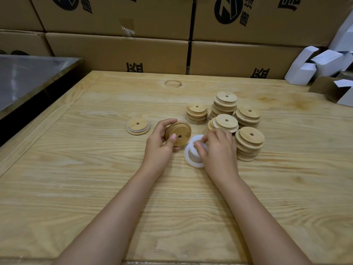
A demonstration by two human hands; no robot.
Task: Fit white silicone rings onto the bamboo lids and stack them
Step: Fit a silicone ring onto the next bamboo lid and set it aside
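My left hand (160, 143) grips a round bamboo lid (180, 131) with a centre hole, tilted up on its edge above the wooden table (95, 178). Just to its right, my right hand (217, 148) pinches a white silicone ring (188, 153), which is lifted at an angle. One lid with a white ring around it (138, 126) lies flat on the table to the left. Several stacks of bare bamboo lids (248, 143) stand behind and to the right of my right hand.
Brown cardboard cartons (118, 48) form a wall along the table's far edge. White folded paper boxes (313, 64) pile up at the far right corner. A metal-topped surface (28, 73) adjoins the table on the left.
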